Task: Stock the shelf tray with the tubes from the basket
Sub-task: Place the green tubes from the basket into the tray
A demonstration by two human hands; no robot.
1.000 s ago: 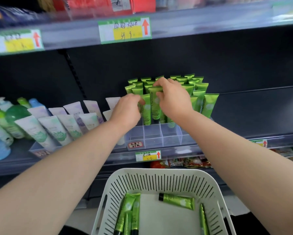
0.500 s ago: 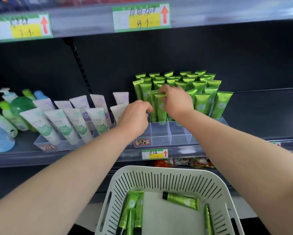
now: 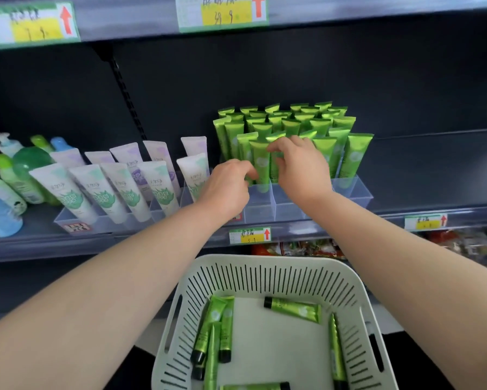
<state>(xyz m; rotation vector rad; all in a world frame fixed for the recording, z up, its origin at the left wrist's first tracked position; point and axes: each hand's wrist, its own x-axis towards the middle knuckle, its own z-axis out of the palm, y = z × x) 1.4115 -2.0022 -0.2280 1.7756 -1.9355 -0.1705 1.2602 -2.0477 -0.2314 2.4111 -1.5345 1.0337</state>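
A clear divided shelf tray (image 3: 357, 194) holds several upright green tubes (image 3: 355, 153), packed in rows at its back. My right hand (image 3: 300, 167) curls round the top of a green tube (image 3: 274, 164) standing in the tray's second row. My left hand (image 3: 227, 188) has its fingers curled against the lower left side of the neighbouring front green tube (image 3: 260, 164). Below, the white slotted basket (image 3: 265, 263) holds several loose green tubes (image 3: 293, 309) lying flat.
A second clear tray (image 3: 68, 220) of white tubes (image 3: 76, 192) stands to the left, with pump bottles (image 3: 6, 175) beyond it. The shelf edge carries price labels (image 3: 249, 235). An upper shelf (image 3: 377, 12) overhangs. The tray's front compartments (image 3: 288, 205) hold nothing.
Both hands have dropped lower along the green tubes, my right hand sliding from the tube tops to the second row. The view has shifted down and left.
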